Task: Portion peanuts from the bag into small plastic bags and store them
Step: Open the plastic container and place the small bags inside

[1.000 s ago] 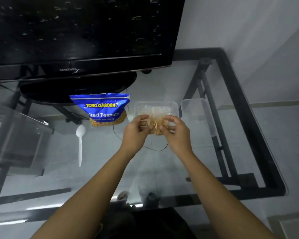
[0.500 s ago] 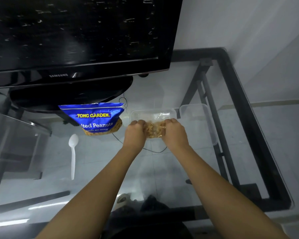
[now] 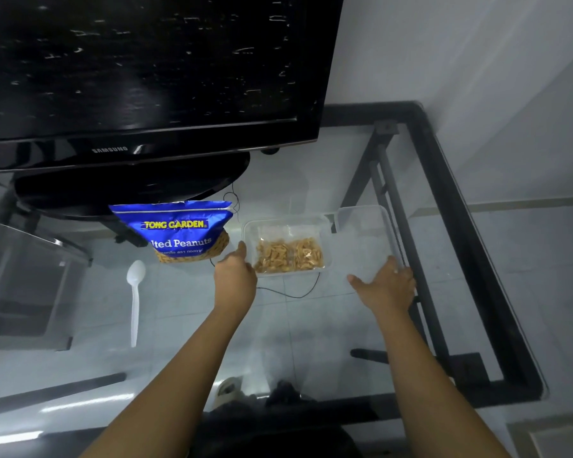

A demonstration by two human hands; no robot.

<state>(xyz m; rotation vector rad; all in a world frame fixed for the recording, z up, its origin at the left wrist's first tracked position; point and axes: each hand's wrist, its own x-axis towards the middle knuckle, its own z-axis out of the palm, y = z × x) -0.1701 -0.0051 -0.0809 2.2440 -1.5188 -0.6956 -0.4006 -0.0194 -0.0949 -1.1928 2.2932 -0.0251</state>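
small bags of peanuts (image 3: 288, 256) sit inside the clear container (image 3: 249, 230) on the glass table (image 3: 179, 325); left hand (image 3: 235, 279) touches its edge, fingers loose, holding nothing; right hand (image 3: 386, 287) spread open on the lid (image 3: 364, 226) beside it

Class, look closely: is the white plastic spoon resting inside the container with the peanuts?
No. The spoon lies on the glass table, left of the container, beyond the peanut bag.

Left hand (image 3: 235, 280), right hand (image 3: 387, 285) outstretched, open

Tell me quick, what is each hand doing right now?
Left hand: open, holding nothing, beside the container.
Right hand: on the clear lid; grip cannot be told.
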